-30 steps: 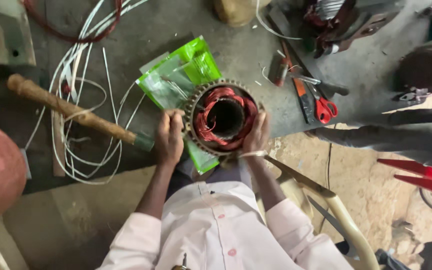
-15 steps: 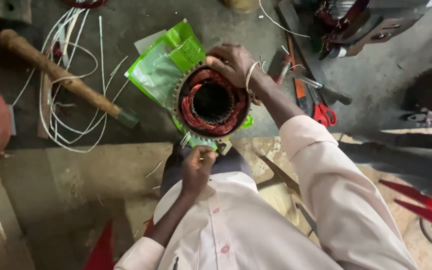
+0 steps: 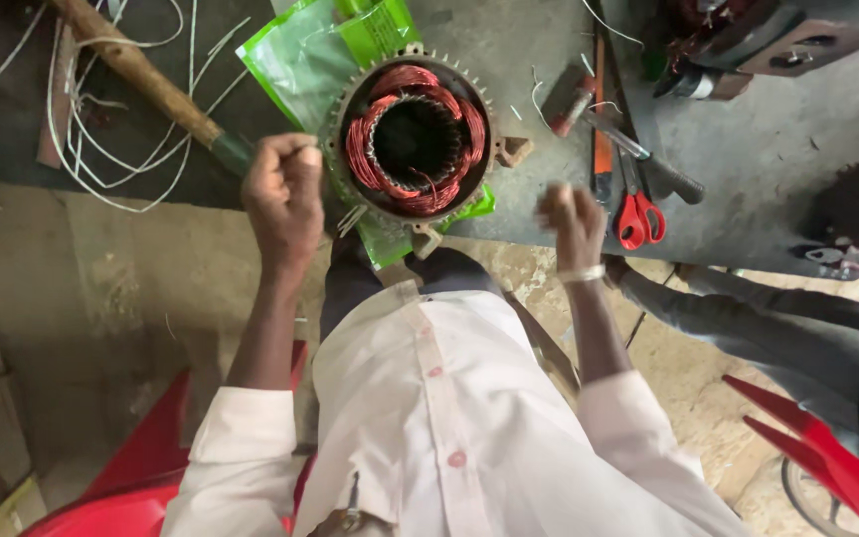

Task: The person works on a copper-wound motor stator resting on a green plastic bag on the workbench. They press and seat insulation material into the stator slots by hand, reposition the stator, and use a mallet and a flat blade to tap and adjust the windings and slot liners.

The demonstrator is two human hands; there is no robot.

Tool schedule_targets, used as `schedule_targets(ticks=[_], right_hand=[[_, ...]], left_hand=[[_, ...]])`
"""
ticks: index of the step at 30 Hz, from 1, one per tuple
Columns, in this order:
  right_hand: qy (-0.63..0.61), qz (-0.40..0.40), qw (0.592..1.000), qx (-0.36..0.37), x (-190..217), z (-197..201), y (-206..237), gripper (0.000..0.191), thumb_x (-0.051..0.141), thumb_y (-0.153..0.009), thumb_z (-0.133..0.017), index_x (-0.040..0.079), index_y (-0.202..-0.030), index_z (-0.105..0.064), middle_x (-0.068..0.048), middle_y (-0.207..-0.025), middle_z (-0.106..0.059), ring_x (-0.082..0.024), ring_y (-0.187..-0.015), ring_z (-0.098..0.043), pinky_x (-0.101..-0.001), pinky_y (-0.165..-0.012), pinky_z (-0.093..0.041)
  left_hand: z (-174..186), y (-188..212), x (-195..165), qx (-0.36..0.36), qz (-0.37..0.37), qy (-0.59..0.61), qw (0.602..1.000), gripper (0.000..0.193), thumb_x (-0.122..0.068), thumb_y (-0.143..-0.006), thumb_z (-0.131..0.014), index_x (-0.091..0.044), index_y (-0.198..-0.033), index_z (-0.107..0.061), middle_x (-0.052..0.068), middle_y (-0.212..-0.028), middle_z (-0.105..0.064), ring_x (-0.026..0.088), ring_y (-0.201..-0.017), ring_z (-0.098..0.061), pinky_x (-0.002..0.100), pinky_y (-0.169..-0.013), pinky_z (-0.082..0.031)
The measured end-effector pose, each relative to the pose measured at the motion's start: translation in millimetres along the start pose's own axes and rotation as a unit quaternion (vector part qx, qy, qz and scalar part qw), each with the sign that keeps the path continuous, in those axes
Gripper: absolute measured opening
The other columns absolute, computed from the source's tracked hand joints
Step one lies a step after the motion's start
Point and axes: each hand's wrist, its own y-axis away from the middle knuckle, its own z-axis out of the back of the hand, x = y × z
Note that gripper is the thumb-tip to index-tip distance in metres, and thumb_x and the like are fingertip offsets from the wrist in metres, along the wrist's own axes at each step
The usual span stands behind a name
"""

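Note:
A round motor stator [image 3: 415, 144] with copper-red windings lies at the edge of a dark workbench [image 3: 748, 149], on a green plastic bag [image 3: 315, 60]. My left hand [image 3: 285, 194] is curled into a fist right beside the stator's left rim. My right hand [image 3: 571, 221], blurred and also fisted, is raised a little to the right of the stator and apart from it. A metal bangle sits on that wrist. I cannot make out anything held in either fist.
A wooden-handled hammer [image 3: 141, 75] and loose white wires [image 3: 82, 129] lie at the left of the bench. Red scissors [image 3: 638, 219], an orange-handled tool [image 3: 601, 119] and other tools lie at the right. Another person's legs [image 3: 768, 318] are at the right. Below is a red plastic seat [image 3: 151, 467].
Both hands held the stator a second ago, then my right hand reached over its top. Now both hands are off it, fisted on either side.

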Motion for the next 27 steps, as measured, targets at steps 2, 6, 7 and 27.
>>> schedule_targets(ticks=[2,6,7,27], right_hand=[[0.008,-0.015,0.999,0.034,-9.4,10.6,37.3,0.030,0.029,-0.103,-0.066,0.001,-0.115,-0.069,-0.004,-0.095,-0.074,-0.010,-0.081,-0.069,-0.0241,-0.069,-0.054],[0.075,0.013,0.992,0.099,20.0,4.9,68.6,0.025,0.017,-0.100,-0.073,-0.001,-0.116,-0.071,-0.007,-0.095,-0.073,-0.009,-0.083,-0.066,-0.0241,-0.073,-0.052],[0.131,0.073,0.981,0.123,33.7,-1.1,66.2,0.022,0.015,-0.099,-0.074,-0.001,-0.114,-0.071,-0.007,-0.095,-0.073,-0.011,-0.082,-0.068,-0.0251,-0.073,-0.054],[0.281,0.484,0.818,0.133,104.9,-106.1,46.0,0.037,0.019,-0.082,-0.081,0.007,-0.116,-0.071,-0.010,-0.114,-0.065,-0.030,-0.098,-0.069,-0.0425,-0.084,-0.056]], left_hand=[[-6.5,0.5,-13.0,0.017,-0.051,-0.102,0.993,0.012,-0.013,-0.107,-0.069,-0.006,-0.117,-0.067,0.006,-0.105,-0.068,0.014,-0.087,-0.065,0.028,-0.075,-0.054],[-22.4,2.6,-31.3,0.158,-0.224,-0.256,0.927,0.025,-0.004,-0.098,-0.063,-0.008,-0.122,-0.066,0.012,-0.118,-0.071,0.031,-0.100,-0.072,0.038,-0.084,-0.057],[-29.1,-0.5,-33.1,0.201,-0.233,-0.284,0.908,0.030,-0.001,-0.094,-0.060,-0.006,-0.123,-0.067,0.013,-0.122,-0.071,0.033,-0.099,-0.072,0.040,-0.079,-0.057],[-62.0,69.1,-65.3,0.218,-0.265,-0.621,0.704,0.016,-0.026,-0.092,-0.062,-0.012,-0.090,-0.069,0.005,-0.086,-0.067,0.024,-0.087,-0.062,0.039,-0.070,-0.049]])
